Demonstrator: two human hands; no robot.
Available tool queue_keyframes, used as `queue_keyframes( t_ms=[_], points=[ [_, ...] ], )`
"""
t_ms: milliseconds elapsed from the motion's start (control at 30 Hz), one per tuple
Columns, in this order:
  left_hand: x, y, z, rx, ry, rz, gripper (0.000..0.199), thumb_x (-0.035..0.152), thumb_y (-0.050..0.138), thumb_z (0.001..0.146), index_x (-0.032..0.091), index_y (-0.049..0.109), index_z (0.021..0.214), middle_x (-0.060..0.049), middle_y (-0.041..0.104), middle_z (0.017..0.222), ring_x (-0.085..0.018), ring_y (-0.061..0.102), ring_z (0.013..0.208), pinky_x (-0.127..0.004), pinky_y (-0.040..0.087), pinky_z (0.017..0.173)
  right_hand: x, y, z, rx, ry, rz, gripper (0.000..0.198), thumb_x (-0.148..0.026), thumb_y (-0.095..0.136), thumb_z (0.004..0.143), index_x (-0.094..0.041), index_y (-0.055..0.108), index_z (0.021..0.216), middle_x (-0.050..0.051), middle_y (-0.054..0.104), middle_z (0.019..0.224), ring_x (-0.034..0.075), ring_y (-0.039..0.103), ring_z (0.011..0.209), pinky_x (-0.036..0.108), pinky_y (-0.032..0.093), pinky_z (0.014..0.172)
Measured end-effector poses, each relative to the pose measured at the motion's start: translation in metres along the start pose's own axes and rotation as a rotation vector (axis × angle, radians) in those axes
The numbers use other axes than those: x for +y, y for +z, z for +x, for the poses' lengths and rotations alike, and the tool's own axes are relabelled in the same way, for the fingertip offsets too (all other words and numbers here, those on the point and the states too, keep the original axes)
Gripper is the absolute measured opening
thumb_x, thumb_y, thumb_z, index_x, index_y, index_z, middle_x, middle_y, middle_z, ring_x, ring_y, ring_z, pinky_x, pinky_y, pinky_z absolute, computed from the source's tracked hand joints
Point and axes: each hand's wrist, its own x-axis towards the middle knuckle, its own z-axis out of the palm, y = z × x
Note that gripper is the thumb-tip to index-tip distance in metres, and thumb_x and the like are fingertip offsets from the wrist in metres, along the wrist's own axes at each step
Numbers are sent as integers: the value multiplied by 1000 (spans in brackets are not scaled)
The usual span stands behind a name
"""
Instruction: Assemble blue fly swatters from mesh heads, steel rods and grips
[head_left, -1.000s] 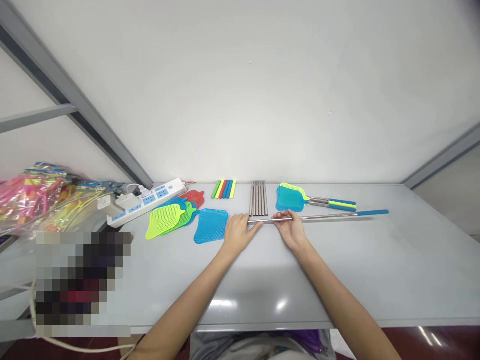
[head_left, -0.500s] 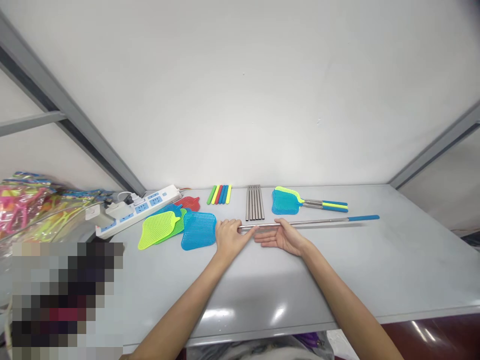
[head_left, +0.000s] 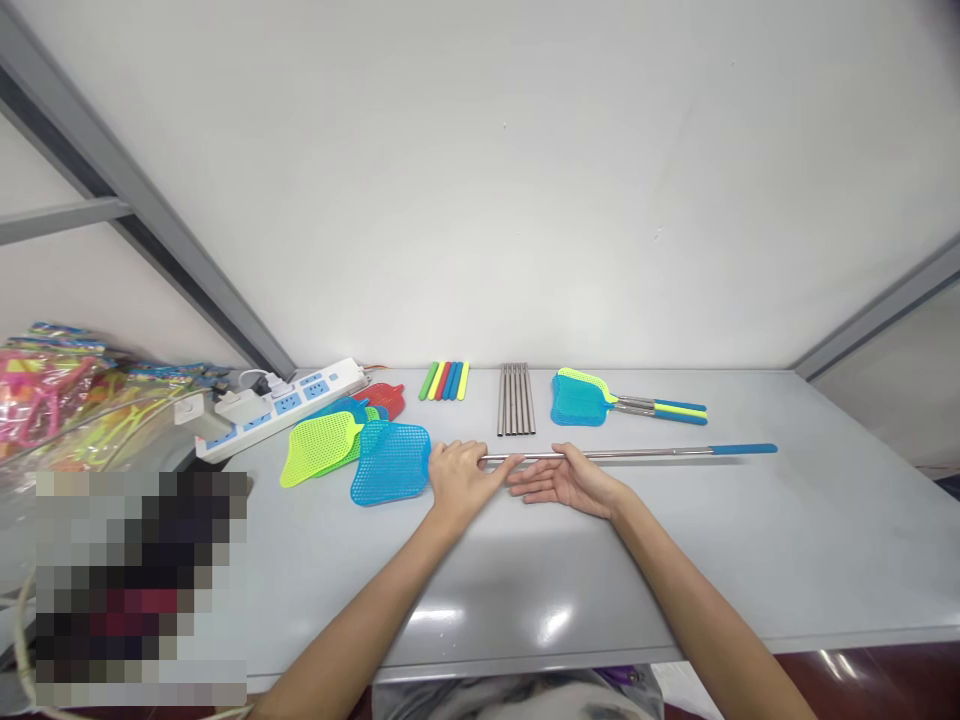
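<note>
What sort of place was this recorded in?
Probably a workshop bench: metal rods, coloured handle sleeves and loose fly-swatter heads lie grouped by kind on a grey tabletop.

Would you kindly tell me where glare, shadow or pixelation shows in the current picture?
Head view: two bright glare spots on the table near its front edge, a faint shadow beneath the rod, blocky pixelation at lower left.

You could read no words, numbers or signs anywhere. Any print on the power strip (head_left: 307, 396) or the plastic bags (head_left: 56, 395) to your left was too small and blurry.
</note>
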Motion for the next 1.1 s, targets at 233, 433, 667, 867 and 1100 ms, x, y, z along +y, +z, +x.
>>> queue_keyframes(
  t_ms=[233,433,667,867,1100],
  points=[
    [4,-5,3,-83,25,-46,41,48,43,70,18,46,43,-2,57,48,-15,51,54,-30,22,57,0,0,-1,-5,1,6,51,-39,22,79,-5,60,85,18,55,105,24,53,96,41,28,92],
    [7,-4,0,-116,-27,-11,47,55,37,71,19,50,44,-3,57,49,-16,52,54,-29,25,57,1,3,0,7,6,10,52,-39,21,79,-6,61,83,17,59,98,23,55,92,41,29,90],
    [4,-6,3,-83,-58,19,48,55,37,70,19,49,42,-3,56,46,-16,51,53,-29,25,57,2,5,1,-1,2,-54,56,-40,19,80,-5,60,89,19,57,102,24,55,91,40,31,87],
    [-4,-8,11,-103,-12,-27,43,47,36,76,18,49,47,-2,56,49,-15,51,55,-29,25,60,-1,3,3,25,19,-42,53,-40,20,80,-5,58,95,19,53,108,24,54,93,39,34,83],
    [-8,-9,16,-149,66,-147,34,36,34,81,18,50,56,1,55,55,-11,47,56,-27,27,64,-4,0,4,108,-5,-30,52,-39,21,79,-5,57,97,20,52,109,25,54,93,37,37,79]
  ],
)
